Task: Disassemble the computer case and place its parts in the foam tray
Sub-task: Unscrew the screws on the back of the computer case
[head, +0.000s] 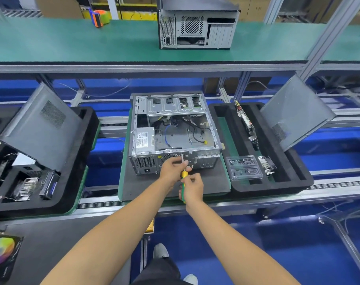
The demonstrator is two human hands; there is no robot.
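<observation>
Progress looks like maybe halfway, judging by what's lying around. The computer case (173, 132) sits open-side-up on a dark pad, side cover already off, motherboard bay pretty much bare with just loose cables, while the power supply (144, 140) is still bolted in at its near-left corner. Right of the case, the foam tray (277, 177) already holds a circuit card (246, 122), a clear plastic box of small bits (244, 167) and a side panel (296, 116) leaning on its far edge. So the supply, the cables and the drive cage are what's left, I'd guess. The case's long axis runs away from the person, rear panel facing them. The screwdriver (183, 177) points up and away at that rear panel; the right hand (192, 189) has its grip wrapped round the green-yellow handle, and the left hand (173, 168) pinches the shaft near the tip.
</observation>
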